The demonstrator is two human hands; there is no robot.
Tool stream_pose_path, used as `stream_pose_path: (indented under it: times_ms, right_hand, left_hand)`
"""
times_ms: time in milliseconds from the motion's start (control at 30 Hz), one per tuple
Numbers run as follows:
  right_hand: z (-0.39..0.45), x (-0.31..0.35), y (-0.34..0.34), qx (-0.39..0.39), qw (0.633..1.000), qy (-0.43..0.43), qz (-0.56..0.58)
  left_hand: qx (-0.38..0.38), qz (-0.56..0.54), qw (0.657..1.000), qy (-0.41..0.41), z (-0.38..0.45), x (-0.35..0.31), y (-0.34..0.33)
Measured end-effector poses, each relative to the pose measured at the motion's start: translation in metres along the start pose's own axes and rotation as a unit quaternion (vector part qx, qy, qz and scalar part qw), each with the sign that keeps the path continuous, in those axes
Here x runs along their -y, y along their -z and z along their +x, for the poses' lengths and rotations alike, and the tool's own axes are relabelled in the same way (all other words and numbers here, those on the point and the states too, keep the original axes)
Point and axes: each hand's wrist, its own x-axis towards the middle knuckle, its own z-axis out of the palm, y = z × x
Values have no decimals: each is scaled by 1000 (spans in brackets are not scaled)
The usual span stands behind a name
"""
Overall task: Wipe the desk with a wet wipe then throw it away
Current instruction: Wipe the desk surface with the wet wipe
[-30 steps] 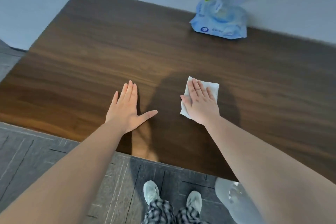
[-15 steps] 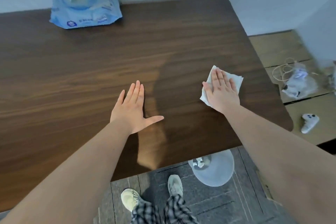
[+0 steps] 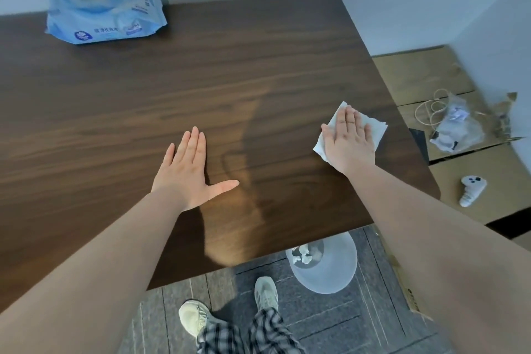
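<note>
At the far left of the desk [image 3: 258,66], against the wall, lies the blue pack of wipes [image 3: 103,8], well apart from both hands and playing no part right now. Nearer the middle, the left hand [image 3: 186,169] lies flat on the wood, fingers together and thumb spread wide, holding nothing; it looks to be steadying the body. Further right, the right hand [image 3: 349,141] presses palm-down with fingers extended on the white wet wipe [image 3: 373,128], which lies flattened under it near the desk's right edge, its corners showing beyond the fingertips and at the thumb side, so it is pinned rather than gripped. The step in hand appears to be the wiping pass itself; to do it well, the palm should keep even pressure so the wipe slides with the hand instead of bunching, strokes should overlap, and the hand should slow near the right edge so the wipe does not slip off onto the cardboard [image 3: 416,75] below. Much of the surface toward the left probably remains to be covered. Below the near edge, on the floor between the arms' reach and the shoes, stands a pale bin [image 3: 342,273] with crumpled white scraps in it, a likely place for the wipe afterwards
</note>
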Motion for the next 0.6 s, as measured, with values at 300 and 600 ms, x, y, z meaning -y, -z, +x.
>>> stream_pose_path:
  times_ms: [300,600]
  right_hand:
    - [-50,152,-27,25,988,150,-16]
    - [-136,402,-79,37,925,374,-56]
  left_hand:
    - [-38,-126,990,43,-52,75,-7]
    - [-43,-114,935,334,-192,284,-53]
